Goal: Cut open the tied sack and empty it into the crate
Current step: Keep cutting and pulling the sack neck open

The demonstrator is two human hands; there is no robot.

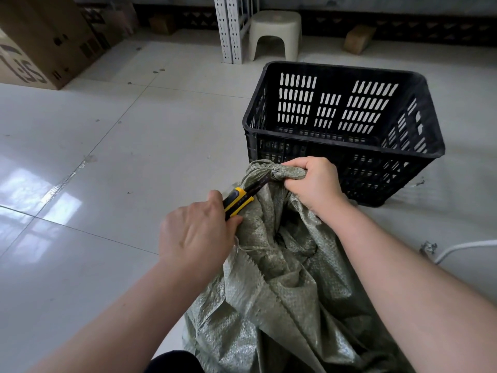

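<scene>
One grey-green woven plastic sack (290,278) stands on the tiled floor (107,157), tied neck pointing toward one black slatted plastic crate (341,130). Right hand (314,184) grips the neck; left hand (196,232) holds one yellow-and-black utility knife (238,200), blade at the knot.

Grey-green woven sack (282,292); black slotted crate (347,146); yellow-black knife (238,200).

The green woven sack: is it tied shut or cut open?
Tied shut: the green woven sack shows its knot intact by the gripping right hand; the left hand holds a yellow-and-black utility knife against it.
</scene>
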